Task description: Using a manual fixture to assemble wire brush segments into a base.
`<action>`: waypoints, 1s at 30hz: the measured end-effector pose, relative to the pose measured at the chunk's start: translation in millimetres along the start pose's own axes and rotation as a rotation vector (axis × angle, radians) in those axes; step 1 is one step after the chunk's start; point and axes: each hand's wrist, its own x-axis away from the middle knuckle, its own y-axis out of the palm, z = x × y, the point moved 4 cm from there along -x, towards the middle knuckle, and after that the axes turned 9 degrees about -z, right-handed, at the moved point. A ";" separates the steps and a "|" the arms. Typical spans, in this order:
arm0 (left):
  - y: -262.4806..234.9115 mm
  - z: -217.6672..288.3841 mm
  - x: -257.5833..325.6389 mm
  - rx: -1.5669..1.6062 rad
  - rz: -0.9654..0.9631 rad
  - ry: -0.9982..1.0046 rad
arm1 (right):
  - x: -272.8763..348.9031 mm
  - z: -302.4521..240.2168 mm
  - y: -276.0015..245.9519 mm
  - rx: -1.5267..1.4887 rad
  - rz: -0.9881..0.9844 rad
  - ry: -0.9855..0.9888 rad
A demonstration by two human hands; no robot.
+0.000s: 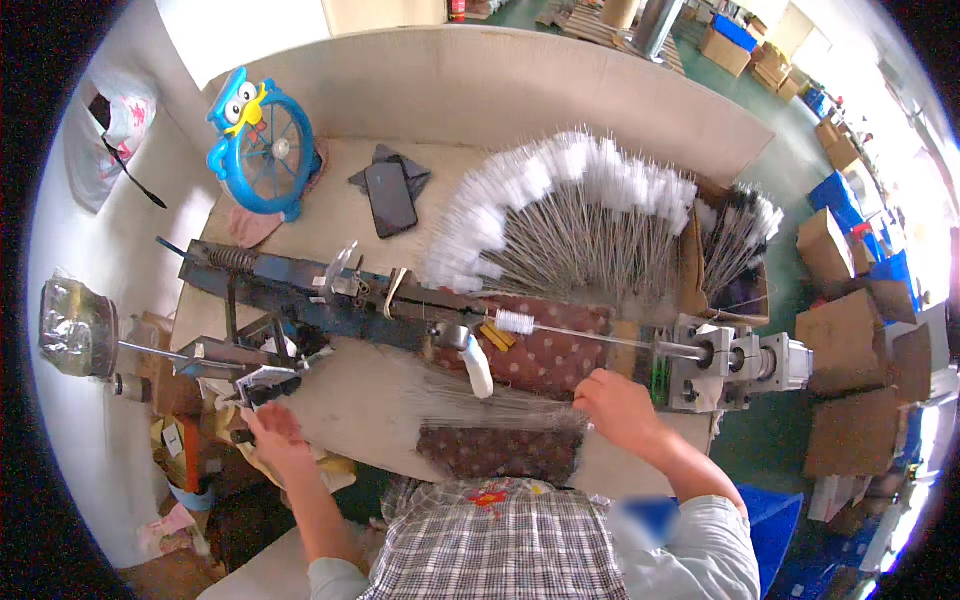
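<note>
My right hand (pixel 618 405) rests on the right end of a bundle of thin wires (pixel 480 405) lying on a patterned cloth pad (pixel 500 452); whether its fingers pinch a wire is hidden. My left hand (pixel 272 432) is at the left end of the dark metal twisting machine (pixel 330 300), fingers spread, touching a metal lever part (pixel 255 380). One white-tipped wire brush (pixel 530 325) is stretched in the machine toward the chuck (pixel 700 352) on the right. A fan of finished white-tipped wire brushes (pixel 570 210) lies behind the machine.
A black phone (pixel 390 198) and a blue owl-shaped fan (pixel 262 150) sit at the back of the bench. A cardboard box with more brushes (pixel 735 255) stands at right. Cardboard boxes (pixel 860 350) crowd the floor on the right.
</note>
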 end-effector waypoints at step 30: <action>325.8 -64.3 246.5 -0.703 -1.564 0.450 | 40.6 62.1 -134.4 -0.304 0.594 0.074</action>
